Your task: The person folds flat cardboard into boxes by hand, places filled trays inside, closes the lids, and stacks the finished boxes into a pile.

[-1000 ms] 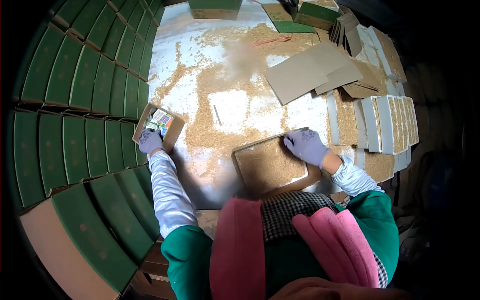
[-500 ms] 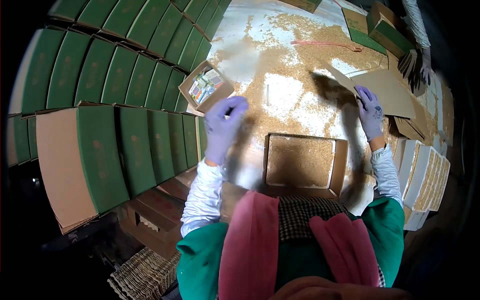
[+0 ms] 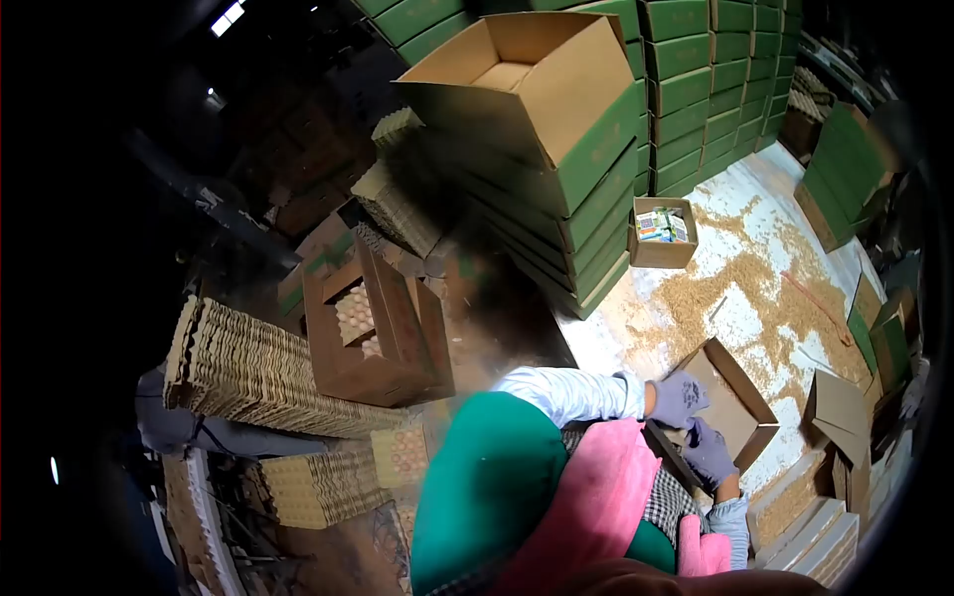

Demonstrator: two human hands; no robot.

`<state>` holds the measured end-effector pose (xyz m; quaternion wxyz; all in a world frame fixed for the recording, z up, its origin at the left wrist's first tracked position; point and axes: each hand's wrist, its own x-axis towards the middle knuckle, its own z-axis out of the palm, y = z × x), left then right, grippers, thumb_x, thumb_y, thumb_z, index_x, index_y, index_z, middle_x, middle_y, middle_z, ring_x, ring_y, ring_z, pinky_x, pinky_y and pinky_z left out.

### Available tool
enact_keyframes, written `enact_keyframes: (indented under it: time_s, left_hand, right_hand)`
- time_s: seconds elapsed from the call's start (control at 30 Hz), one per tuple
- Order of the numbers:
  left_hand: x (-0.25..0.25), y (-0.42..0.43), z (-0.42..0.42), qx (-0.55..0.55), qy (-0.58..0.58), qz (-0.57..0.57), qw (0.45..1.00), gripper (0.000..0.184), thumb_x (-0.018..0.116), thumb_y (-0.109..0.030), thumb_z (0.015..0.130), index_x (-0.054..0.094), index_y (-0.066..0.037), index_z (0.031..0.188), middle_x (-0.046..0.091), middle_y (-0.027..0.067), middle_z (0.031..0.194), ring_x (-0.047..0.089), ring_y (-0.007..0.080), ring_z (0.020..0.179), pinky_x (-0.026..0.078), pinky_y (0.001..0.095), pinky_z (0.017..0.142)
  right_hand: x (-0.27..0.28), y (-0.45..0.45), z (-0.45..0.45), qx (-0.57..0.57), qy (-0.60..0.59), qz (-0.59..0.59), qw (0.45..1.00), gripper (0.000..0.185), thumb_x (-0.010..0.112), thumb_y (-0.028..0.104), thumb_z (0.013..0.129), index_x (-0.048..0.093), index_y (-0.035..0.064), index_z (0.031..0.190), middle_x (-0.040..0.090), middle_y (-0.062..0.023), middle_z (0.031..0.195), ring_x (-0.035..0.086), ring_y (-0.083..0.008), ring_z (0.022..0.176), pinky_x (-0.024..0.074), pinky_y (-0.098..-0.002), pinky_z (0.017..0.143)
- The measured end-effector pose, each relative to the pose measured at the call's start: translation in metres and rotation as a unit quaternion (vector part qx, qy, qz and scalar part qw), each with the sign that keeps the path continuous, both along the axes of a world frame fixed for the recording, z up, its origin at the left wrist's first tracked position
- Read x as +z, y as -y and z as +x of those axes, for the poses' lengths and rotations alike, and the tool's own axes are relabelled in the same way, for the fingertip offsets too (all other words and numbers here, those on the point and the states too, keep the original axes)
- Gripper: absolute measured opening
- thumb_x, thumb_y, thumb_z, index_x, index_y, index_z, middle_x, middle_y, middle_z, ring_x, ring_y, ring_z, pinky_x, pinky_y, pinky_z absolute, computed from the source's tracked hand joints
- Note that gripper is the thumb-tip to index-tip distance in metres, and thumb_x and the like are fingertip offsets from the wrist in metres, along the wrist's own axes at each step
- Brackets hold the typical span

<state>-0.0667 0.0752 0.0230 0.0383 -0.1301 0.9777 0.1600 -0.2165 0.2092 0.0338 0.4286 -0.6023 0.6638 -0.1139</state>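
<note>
An open cardboard box (image 3: 747, 385) stands on the work surface in front of me. My left hand (image 3: 681, 399), in a grey-purple glove, reaches over its near side with the fingers curled. Close beside it, my right hand (image 3: 709, 452) is gloved too and bent over the same box, the fingers drawn in. The fingertips of both hands are partly hidden, and whatever they grip cannot be made out. A small carton (image 3: 663, 256) with printed packets (image 3: 661, 225) sits farther back, out of reach of both hands.
Green boxes (image 3: 601, 194) rise in stacks behind and to the left, an open box (image 3: 556, 79) on top. Loose husks (image 3: 730, 283) cover the white surface (image 3: 646, 343). Egg trays (image 3: 248, 358) and a box of eggs (image 3: 388, 348) are at left. Folded cardboard (image 3: 837, 409) lies right.
The view has swung to the left. My hands were wide apart, the right at a cardboard sheet; now they are together at the open box, the right off the sheet.
</note>
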Motion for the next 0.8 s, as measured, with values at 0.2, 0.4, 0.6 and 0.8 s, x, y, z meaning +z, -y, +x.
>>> enact_keyframes:
  time_s: [0.2, 0.4, 0.6, 0.8]
  left_hand:
    - [-0.09, -0.006, -0.032, 0.03, 0.121, -0.049, 0.991, 0.066, 0.065, -0.029, 0.079, 0.048, -0.004, 0.138, 0.045, 0.0205, 0.141, 0.05, 0.0343, 0.122, 0.045, 0.0486, 0.093]
    - [-0.011, -0.001, -0.017, 0.082, -0.071, 0.166, 0.98, 0.051, 0.056, -0.021, 0.086, 0.051, -0.006, 0.135, 0.056, 0.0193, 0.132, 0.051, 0.033, 0.126, 0.039, 0.0417, 0.107]
    - [-0.072, 0.058, 0.058, 0.233, -0.046, 0.385, 0.892, 0.066, 0.062, -0.05, 0.092, 0.048, 0.002, 0.131, 0.063, 0.012, 0.098, 0.057, 0.0257, 0.086, 0.046, 0.0386, 0.078]
    - [-0.098, 0.057, 0.047, 0.31, 0.034, 0.478, 0.821, 0.149, 0.063, -0.089, 0.059, 0.003, 0.013, 0.151, 0.039, 0.0329, 0.146, 0.045, 0.0342, 0.134, 0.037, 0.0351, 0.11]
  right_hand:
    - [-0.008, -0.012, -0.023, -0.096, -0.208, -0.035, 0.973, 0.095, 0.077, 0.046, 0.075, 0.033, 0.0083, 0.15, 0.042, -0.0289, 0.142, 0.047, -0.0414, 0.127, 0.0406, -0.0474, 0.104]
    - [0.01, -0.022, -0.037, -0.135, -0.132, -0.012, 0.982, 0.084, 0.074, 0.043, 0.08, 0.039, 0.005, 0.146, 0.047, -0.0289, 0.136, 0.051, -0.0414, 0.121, 0.0443, -0.0442, 0.098]
    - [-0.029, -0.068, -0.089, -0.38, 0.19, -0.023, 0.905, 0.067, 0.068, 0.035, 0.088, 0.047, -0.003, 0.139, 0.058, -0.0182, 0.096, 0.057, -0.0312, 0.093, 0.0472, -0.0391, 0.081]
    - [-0.069, -0.052, -0.073, -0.211, -0.084, -0.155, 0.961, 0.084, 0.082, 0.03, 0.069, 0.048, 0.0004, 0.14, 0.046, -0.0214, 0.119, 0.05, -0.0365, 0.111, 0.0426, -0.0372, 0.1]
